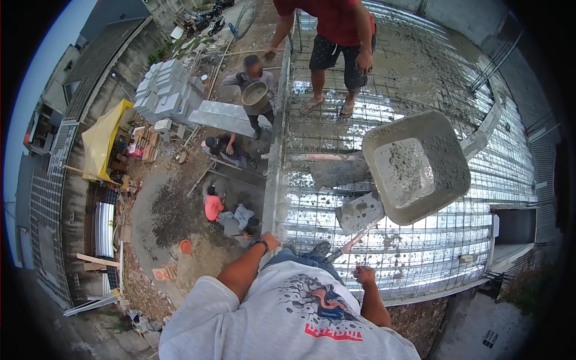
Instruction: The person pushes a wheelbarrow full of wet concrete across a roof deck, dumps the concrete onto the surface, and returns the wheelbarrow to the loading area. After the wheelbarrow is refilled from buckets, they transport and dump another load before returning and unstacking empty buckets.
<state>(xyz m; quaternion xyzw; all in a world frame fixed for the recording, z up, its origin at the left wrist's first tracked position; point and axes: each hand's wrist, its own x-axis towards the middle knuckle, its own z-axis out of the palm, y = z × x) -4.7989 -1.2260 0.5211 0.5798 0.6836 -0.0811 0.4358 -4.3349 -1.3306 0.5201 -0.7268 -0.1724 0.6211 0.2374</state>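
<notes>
My left hand [270, 242], a dark watch at its wrist, is low beside my leg near the slab's edge; how its fingers lie is hard to make out. At my right side, my right hand [364, 275] is closed with its fingers curled and nothing visible in it. Ahead to the right is a square, concrete-crusted tub [454, 180] with wet grey residue inside; I cannot tell whether it rests on the mesh. Close by it lie a shovel blade [358, 214] and another grey, cement-coated blade [339, 174]. Neither hand touches the tub.
Steel mesh [393, 258] covers shiny metal decking, with concrete at the far end. A person in a red shirt [336, 21] stands on it. Below the left drop-off, a person holds a bucket [255, 95]; several others work near stacked blocks [165, 90] and a sand heap.
</notes>
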